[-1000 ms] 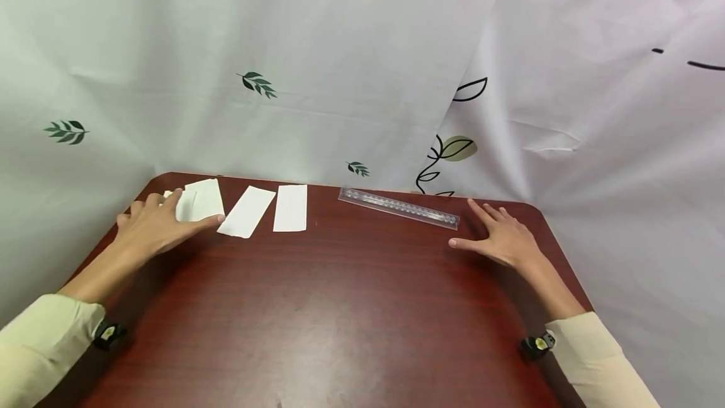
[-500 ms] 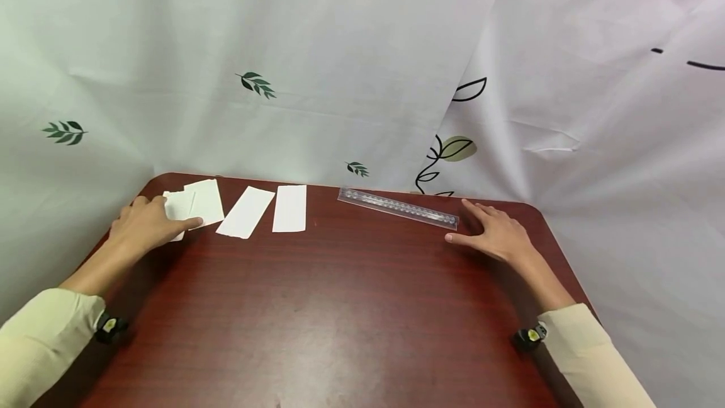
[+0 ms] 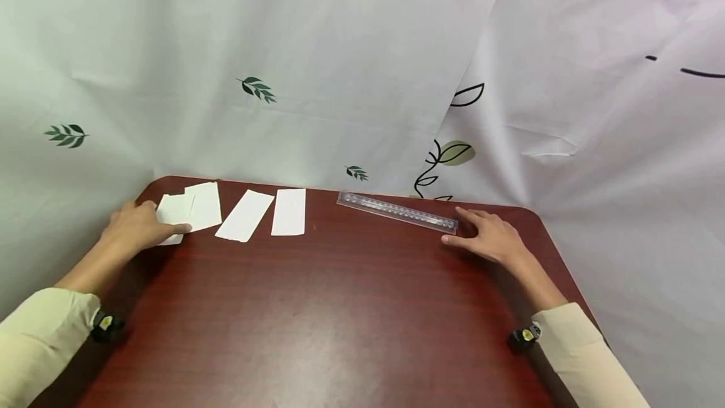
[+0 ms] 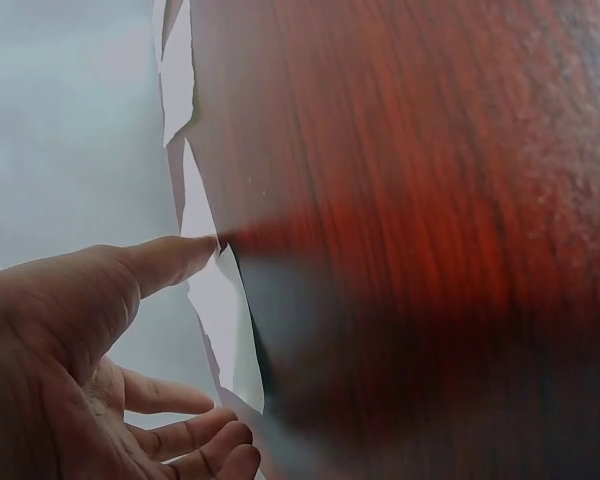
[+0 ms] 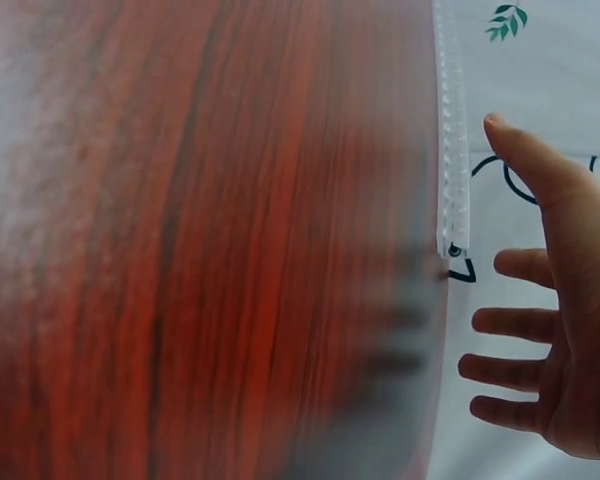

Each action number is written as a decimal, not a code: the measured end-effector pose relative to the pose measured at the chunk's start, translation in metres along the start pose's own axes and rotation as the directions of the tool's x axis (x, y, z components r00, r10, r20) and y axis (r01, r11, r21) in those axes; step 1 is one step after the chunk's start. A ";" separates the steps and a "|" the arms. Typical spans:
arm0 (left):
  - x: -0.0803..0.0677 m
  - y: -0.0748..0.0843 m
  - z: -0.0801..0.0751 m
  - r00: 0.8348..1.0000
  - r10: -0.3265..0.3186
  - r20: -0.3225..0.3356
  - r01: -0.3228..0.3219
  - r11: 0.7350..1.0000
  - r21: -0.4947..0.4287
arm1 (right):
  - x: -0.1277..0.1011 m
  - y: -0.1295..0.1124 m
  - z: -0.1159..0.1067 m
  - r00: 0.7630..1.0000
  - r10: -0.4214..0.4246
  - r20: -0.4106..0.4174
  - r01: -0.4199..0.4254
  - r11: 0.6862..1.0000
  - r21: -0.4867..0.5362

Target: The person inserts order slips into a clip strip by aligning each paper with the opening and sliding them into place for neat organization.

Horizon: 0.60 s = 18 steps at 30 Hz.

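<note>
Overlapping paper slips (image 3: 177, 206) and clear strip (image 3: 396, 211) — far side of table (image 3: 317, 307)
Head view: left hand (image 3: 132, 226) is at the slips, right hand (image 3: 491, 237) at the strip's right end. Left wrist view: thumb over paper, fingers parted and loosely bent, no grip evident, contact uncertain; paper should be light, limp and easily creased — pinch one edge. Right wrist view: fingers spread wide, holding nothing; strip looks light, fairly stiff and slick, best taken by its long edges

a reddish-brown table (image 3: 340, 307) bears white paper pieces (image 3: 245, 216), some overlapping, and a clear strip (image 3: 398, 211), apparently plastic.
</note>
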<state>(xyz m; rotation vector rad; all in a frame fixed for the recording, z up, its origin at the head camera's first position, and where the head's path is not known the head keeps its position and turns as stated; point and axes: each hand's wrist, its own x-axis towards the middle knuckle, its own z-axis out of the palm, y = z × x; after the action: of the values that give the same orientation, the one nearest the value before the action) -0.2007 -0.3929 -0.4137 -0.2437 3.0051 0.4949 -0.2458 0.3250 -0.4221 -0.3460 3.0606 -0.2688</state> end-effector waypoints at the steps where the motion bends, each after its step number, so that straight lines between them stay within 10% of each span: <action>1: 0.001 -0.001 0.000 1.000 0.004 0.003 -0.004 1.000 0.002 | 0.001 0.000 0.001 1.000 -0.003 -0.002 0.003 1.000 0.003; 18: 0.018 -0.011 -0.011 0.990 0.002 0.141 -0.002 1.000 -0.001 | 0.013 -0.001 0.008 0.998 -0.065 0.013 0.063 0.990 0.128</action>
<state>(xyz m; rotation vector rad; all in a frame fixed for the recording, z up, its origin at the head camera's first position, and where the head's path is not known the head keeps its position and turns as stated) -0.2173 -0.4094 -0.4087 -0.1967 2.8677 0.4913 -0.2575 0.3200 -0.4302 -0.4378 2.9996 -0.4598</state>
